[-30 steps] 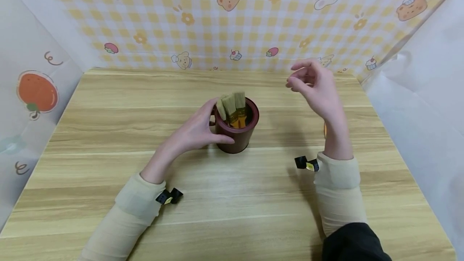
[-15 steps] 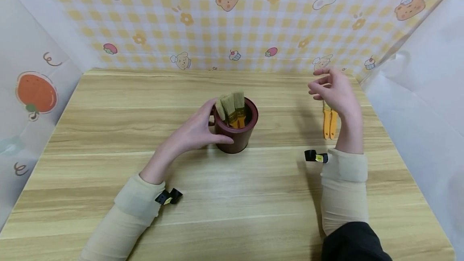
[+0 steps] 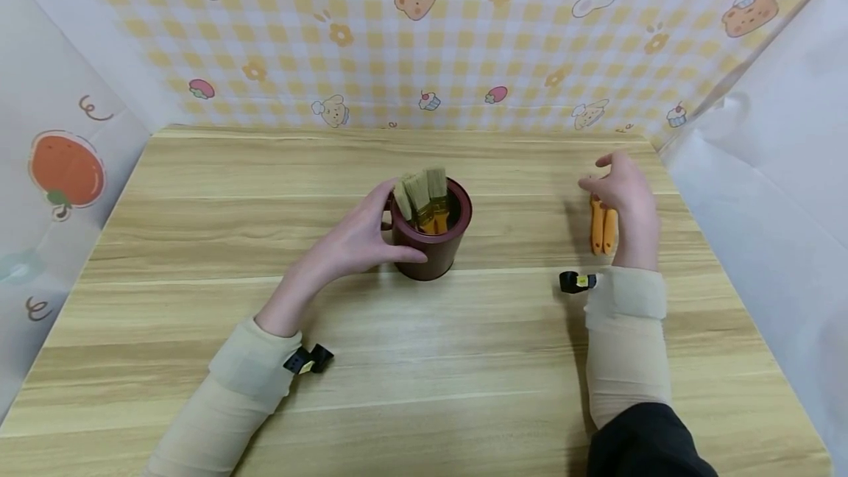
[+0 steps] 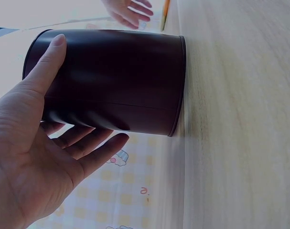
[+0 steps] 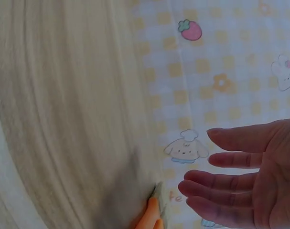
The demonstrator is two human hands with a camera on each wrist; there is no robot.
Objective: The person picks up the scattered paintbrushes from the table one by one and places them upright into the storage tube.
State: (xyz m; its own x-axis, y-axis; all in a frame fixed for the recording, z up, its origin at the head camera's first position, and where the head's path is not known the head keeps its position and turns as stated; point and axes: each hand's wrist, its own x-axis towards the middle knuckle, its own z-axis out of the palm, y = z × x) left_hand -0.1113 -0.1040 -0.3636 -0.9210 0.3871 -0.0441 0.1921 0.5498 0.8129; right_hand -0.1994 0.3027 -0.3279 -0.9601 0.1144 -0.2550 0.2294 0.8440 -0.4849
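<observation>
A dark red-brown cup [image 3: 432, 255] stands upright on the table, with several paintbrushes [image 3: 424, 193] in it, bristles up. My left hand [image 3: 358, 238] holds the cup from its left side, thumb along the near wall and fingers round the far side. In the left wrist view, the thumb and fingers of that hand span the dark cup [image 4: 111, 81]. Over at the right, my right hand [image 3: 626, 186] hovers above two paintbrushes with orange handles [image 3: 598, 230]; it overlaps their bristle ends. The right wrist view shows this hand [image 5: 240, 181] with fingers extended and nothing in it.
The wood-grain table [image 3: 397, 389] meets a yellow checked backdrop [image 3: 371, 43] at its far edge. White sheets rise on the left side [image 3: 59, 94] and the right side [image 3: 782, 190].
My right hand has moved right and lower, from beside the cup to over the two loose brushes, bringing their handles into sight. My left hand and the cup have stayed put.
</observation>
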